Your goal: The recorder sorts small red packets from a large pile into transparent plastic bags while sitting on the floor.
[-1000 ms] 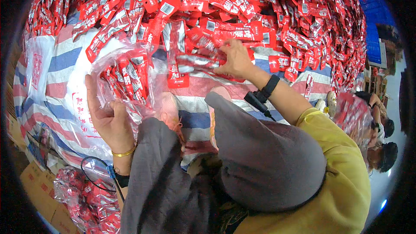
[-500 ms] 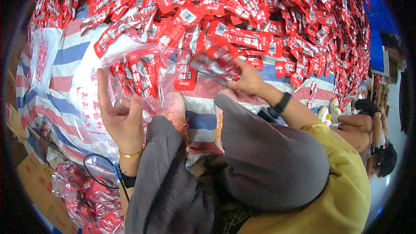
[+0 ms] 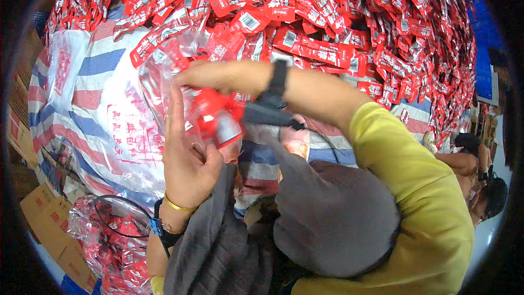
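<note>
My left hand (image 3: pixel 188 164) is upright at the near side of a clear plastic bag (image 3: pixel 158 84), gripping its edge; the index finger points up and the thumb stands apart. My right hand (image 3: pixel 210 76) reaches across from the right over the bag's mouth, back up and smeared by motion. Beneath its palm is a bundle of red packets (image 3: pixel 218 120), which it appears to hold; its fingertips are hidden. My right forearm and wristband cover part of the packets behind.
A large heap of red packets (image 3: pixel 333 16) spreads across the far side on a striped woven sheet (image 3: pixel 101 63). White printed bags (image 3: pixel 131 125) lie at left. A filled clear bag (image 3: pixel 117 240) and cardboard boxes (image 3: pixel 54 224) are at lower left. Another person (image 3: pixel 464 166) sits at far right.
My right hand has swung left with the red packets, from beside the heap to the clear bag. My left hand has shifted slightly right with the bag.
</note>
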